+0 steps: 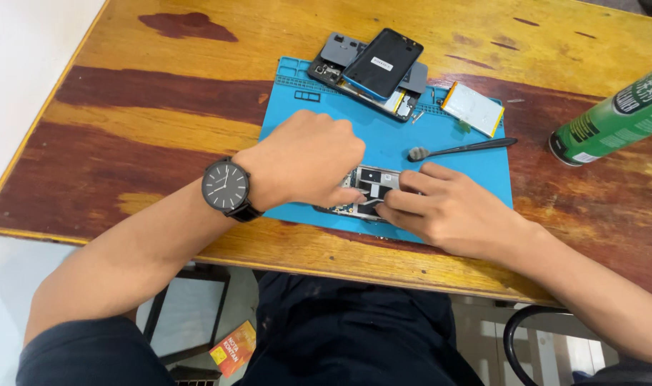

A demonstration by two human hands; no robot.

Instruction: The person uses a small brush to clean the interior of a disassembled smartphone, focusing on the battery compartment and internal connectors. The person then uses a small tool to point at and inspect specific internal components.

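An opened phone point(369, 187) with its insides showing lies on a blue work mat point(454, 171) near the table's front edge. My left hand point(308, 161), with a black wristwatch point(227, 187) on its wrist, is curled over the phone's left end, fingertips touching it. My right hand point(451, 207) presses on the phone's right end with its fingers closed. The phone is partly hidden under both hands.
At the mat's far edge lie stacked phone parts with a black back cover point(381, 63) on top and a flat white battery point(473, 108). A dark brush point(461, 149) lies on the mat. A green spray can point(615, 118) lies at the right of the worn wooden table point(147, 107).
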